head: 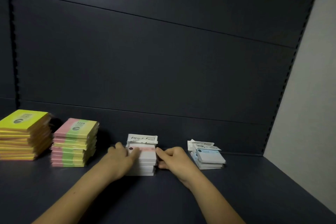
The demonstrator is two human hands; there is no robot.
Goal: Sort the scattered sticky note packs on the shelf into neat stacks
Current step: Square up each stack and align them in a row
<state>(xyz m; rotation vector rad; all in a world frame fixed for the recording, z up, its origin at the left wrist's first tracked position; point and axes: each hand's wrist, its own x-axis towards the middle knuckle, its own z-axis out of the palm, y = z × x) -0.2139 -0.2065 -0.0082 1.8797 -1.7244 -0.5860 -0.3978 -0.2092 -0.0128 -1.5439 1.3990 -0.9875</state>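
A stack of white packs with a pink-topped pack stands in the middle of the dark shelf. My left hand presses against the stack's left side, fingers over the top pack's edge. On the stack's right side rests my right hand, its fingers curled against the packs. To the right stands a shorter stack of white and blue packs. At the left are a stack of pink, green and yellow packs and a taller stack of yellow packs.
The dark back panel rises right behind the stacks. A light wall closes the shelf on the right. Bare shelf surface lies in front of the stacks and between them.
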